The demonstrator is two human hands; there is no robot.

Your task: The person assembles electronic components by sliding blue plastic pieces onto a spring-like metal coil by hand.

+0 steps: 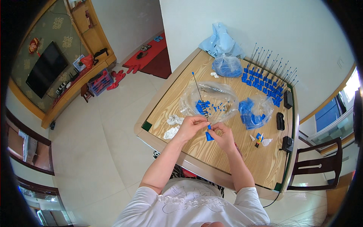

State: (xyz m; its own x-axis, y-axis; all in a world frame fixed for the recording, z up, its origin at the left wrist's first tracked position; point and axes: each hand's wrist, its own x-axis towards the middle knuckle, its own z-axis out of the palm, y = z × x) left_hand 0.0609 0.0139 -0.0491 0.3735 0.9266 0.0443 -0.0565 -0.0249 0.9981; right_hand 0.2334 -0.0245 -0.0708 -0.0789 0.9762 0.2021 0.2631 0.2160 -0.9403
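Note:
Near the front of the wooden table, both my hands meet at one thin dark rod with a blue tip and a coiled spring part. My left hand pinches the rod's lower end, and the rod leans up and away from me. With thumb and fingers closed, my right hand grips a blue plastic base just below the rod. Fingers hide the joint between rod and base. Just beyond my hands, an opened clear plastic bag holds small blue pieces and tiny brownish parts.
Rows of similar rods on blue bases stand at the table's far right. Nearby are a bag of blue parts, a fuller bag, a small glue tube, crumpled white tissue and black boxes. A chair stands right.

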